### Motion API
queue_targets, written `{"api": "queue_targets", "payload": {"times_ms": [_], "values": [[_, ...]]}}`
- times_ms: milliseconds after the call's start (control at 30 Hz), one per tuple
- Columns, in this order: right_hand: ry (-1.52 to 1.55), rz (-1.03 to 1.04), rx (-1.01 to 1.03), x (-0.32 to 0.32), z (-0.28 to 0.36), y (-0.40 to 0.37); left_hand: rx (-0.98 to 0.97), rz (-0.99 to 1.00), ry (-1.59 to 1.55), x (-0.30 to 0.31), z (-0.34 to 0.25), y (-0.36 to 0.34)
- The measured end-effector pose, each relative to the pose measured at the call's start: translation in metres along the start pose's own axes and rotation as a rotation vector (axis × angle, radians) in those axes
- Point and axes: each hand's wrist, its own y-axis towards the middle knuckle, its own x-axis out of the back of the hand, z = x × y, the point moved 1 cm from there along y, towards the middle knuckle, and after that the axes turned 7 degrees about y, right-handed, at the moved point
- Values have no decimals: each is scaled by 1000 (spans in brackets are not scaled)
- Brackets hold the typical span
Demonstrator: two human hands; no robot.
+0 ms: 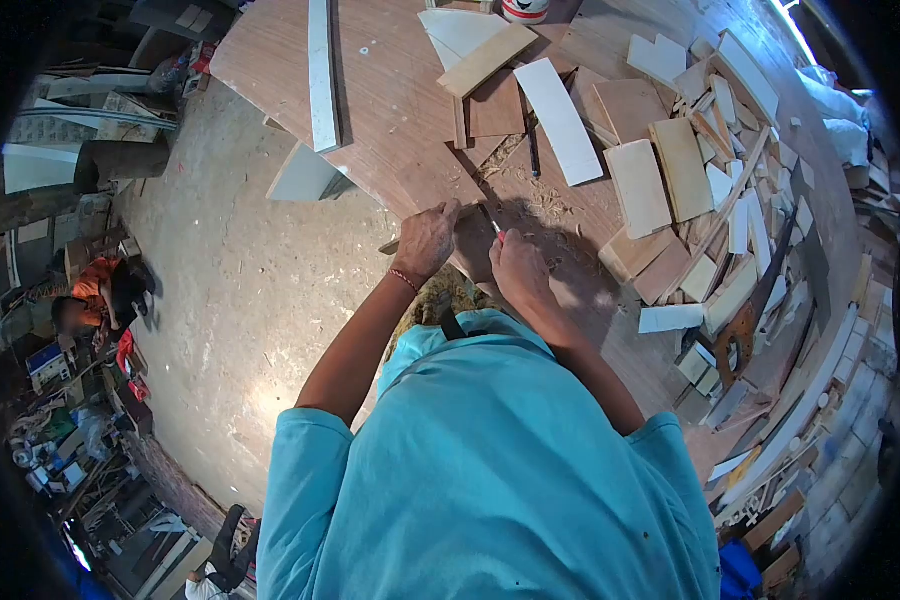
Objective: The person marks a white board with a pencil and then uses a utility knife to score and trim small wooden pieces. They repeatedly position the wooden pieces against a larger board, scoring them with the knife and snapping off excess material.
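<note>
My left hand [430, 240], a bracelet at its wrist, is closed on a small brown wood piece [470, 238] at the table's near edge. One end of a wood strip [390, 246] pokes out to the left of that hand. In my right hand [520, 268] is a slim red-handled tool [499, 234], its narrow tip pointing up and left at the wood piece. The fingers wrap most of the handle, so its kind is hidden. Wood shavings [545, 200] lie just beyond both hands, near a dark pencil-like stick [533, 155].
Wood offcuts [710, 190] are heaped on the right of the table [400, 110], with a handsaw [738, 345] among them. A long white board [322, 80] lies at the left. One person in orange [95, 295] sits low across the floor [230, 260]; another person [225, 560] shows at bottom left.
</note>
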Motion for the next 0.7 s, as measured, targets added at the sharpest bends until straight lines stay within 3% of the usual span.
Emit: {"api": "queue_targets", "payload": {"times_ms": [367, 433, 700], "values": [[1, -67, 75, 2, 7, -2, -19, -39, 10, 0, -4, -2], [-51, -11, -28, 1, 9, 3, -26, -40, 18, 0, -4, -3], [-41, -15, 21, 0, 6, 0, 0, 0, 30, 4, -5, -1]]}}
